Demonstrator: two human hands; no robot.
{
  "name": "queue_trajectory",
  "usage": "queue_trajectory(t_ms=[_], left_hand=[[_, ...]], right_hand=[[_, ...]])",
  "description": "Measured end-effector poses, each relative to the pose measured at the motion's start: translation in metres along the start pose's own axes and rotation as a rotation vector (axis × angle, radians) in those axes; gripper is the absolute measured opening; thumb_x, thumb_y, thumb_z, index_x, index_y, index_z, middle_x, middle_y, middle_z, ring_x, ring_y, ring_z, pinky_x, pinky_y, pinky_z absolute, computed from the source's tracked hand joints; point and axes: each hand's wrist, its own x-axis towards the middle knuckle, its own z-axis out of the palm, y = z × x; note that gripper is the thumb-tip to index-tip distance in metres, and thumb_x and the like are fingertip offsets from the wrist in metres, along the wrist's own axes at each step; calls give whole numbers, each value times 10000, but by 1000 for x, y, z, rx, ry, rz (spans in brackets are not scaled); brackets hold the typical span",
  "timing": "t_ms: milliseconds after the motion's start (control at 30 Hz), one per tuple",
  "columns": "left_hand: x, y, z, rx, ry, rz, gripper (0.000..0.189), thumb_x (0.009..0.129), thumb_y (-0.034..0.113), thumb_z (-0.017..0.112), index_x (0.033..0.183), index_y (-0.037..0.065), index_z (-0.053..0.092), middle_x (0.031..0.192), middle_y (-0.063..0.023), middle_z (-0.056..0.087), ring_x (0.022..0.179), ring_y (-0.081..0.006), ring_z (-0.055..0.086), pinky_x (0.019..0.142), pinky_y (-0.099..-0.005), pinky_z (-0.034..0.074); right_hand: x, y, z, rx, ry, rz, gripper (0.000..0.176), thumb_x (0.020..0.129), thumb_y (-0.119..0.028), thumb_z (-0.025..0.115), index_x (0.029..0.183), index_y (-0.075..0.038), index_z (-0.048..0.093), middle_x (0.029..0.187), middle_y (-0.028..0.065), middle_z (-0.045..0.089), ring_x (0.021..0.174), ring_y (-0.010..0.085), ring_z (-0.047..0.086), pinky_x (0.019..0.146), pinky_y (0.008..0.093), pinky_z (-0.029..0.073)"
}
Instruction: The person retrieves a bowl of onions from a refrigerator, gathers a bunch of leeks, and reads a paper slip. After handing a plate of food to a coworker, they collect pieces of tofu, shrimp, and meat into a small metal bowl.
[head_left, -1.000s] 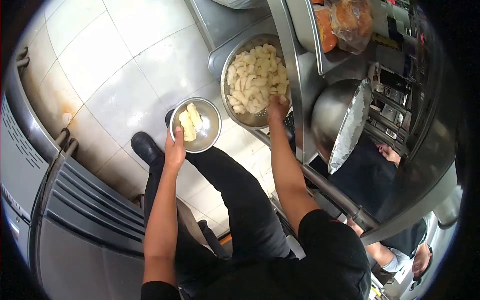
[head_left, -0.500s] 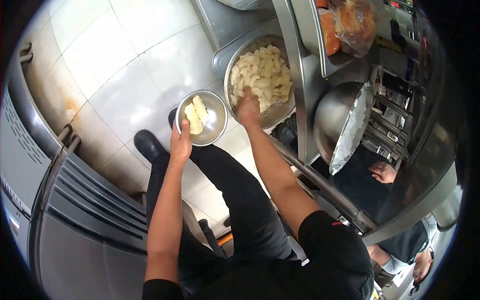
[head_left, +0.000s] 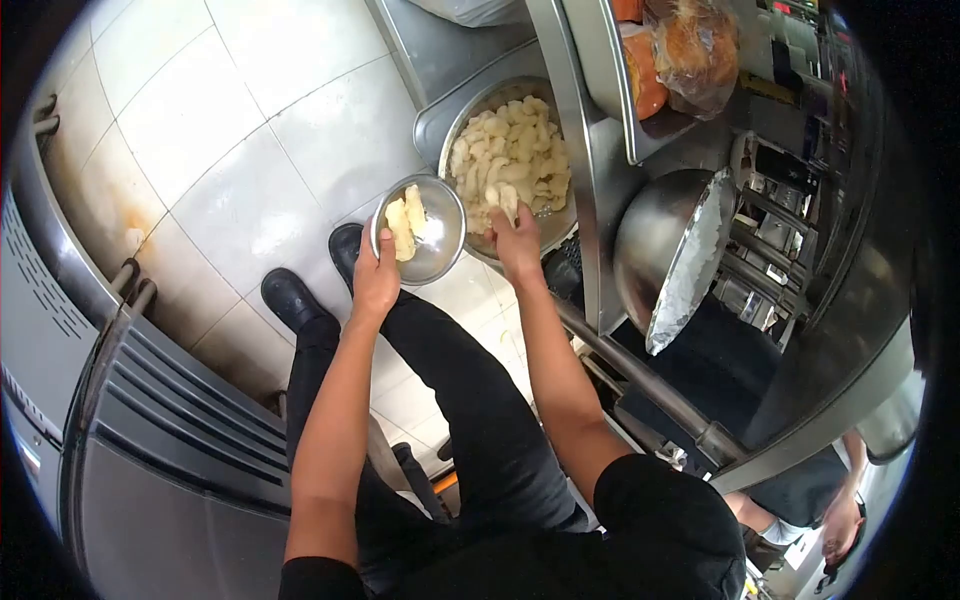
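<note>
My left hand (head_left: 377, 275) grips the rim of a small metal bowl (head_left: 440, 245), thumb on the inside. Two or so long pale-yellow food pieces (head_left: 403, 228) lie against one side of that bowl. To the right of it, my right hand (head_left: 517, 245) is over the near edge of a large metal bowl (head_left: 455, 122), with a pale food piece (head_left: 503, 197) pinched in its fingers. Many similar whitish pieces (head_left: 515, 145) are heaped in the large bowl, which sits in an open drawer-like metal tray (head_left: 430, 132).
A steel counter (head_left: 590, 190) runs along the right. On it are a tilted metal bowl (head_left: 665, 235) with a white-coated rim, and a tray (head_left: 632, 130) of orange food and a plastic bag. Grey steel equipment (head_left: 180, 400) stands left. Another person (head_left: 800, 490) is at lower right.
My right hand has drawn back from the heap with a pale piece in its fingers. The small bowl has moved slightly right and up, closer to the large bowl.
</note>
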Motion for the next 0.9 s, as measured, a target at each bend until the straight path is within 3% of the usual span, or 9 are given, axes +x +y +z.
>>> queue_trajectory(t_ms=[67,167,300,433,500,567,633,733,900], left_hand=[[6,4,6,-7,-16,13,534,968,426,339,1345,48,356,1234,-208,514,1171,-311,481,983,-357,348],[12,16,9,5,-38,0,558,962,446,344,1352,48,351,1250,-221,502,1182,-315,473,992,-358,342],[18,18,2,10,-83,36,566,960,450,349,1336,27,367,1269,-215,489,1196,-309,458,995,-356,337],[21,14,-14,-125,-119,-10,556,963,440,355,1307,5,397,1238,-197,510,1153,-288,476,985,-347,339],[16,16,-23,-109,-83,-18,548,965,438,356,1294,4,415,1214,-182,523,1116,-264,491,969,-334,349],[14,17,-32,-87,-26,-13,546,966,441,353,1284,3,427,1207,-169,528,1116,-241,489,961,-324,353],[11,22,-38,-26,10,-43,548,966,444,350,1267,-4,441,1176,-159,543,1107,-224,490,952,-313,356],[14,22,-39,-139,29,-28,563,963,458,343,1250,-13,456,1149,-160,555,1086,-231,500,950,-316,359],[20,16,-41,-113,34,-67,543,966,448,342,1243,-2,464,1157,-156,552,1093,-236,500,951,-319,360]], right_hand=[[-17,-11,-12,107,-307,39,371,903,-292,561,1207,-81,537,1018,42,620,745,135,600,617,256,456],[-26,-30,-12,-40,-238,-31,311,915,-333,535,1080,-75,593,974,11,617,759,121,580,641,258,438],[70,11,-13,-343,287,-164,349,875,-284,561,1106,-24,585,1000,104,625,904,231,591,758,306,446],[155,20,7,-866,550,-696,350,837,-155,523,1162,-28,552,1062,192,598,1055,331,534,896,401,423],[157,-3,20,-939,509,-386,345,854,-169,523,1170,-32,543,1164,176,573,1177,275,479,921,438,423],[213,22,17,-954,403,-218,264,828,-76,526,1080,-38,596,1118,194,589,1056,320,564,899,449,440],[144,-40,26,-790,488,-163,245,803,-81,545,1034,-37,611,1089,199,600,972,377,589,859,436,460],[153,-33,13,-946,316,-268,441,792,-204,543,1224,-121,520,1213,222,450,1033,392,532,869,418,453],[163,-14,9,-830,384,-269,456,761,-203,548,1200,-77,553,1203,294,400,1057,410,509,895,424,438]])
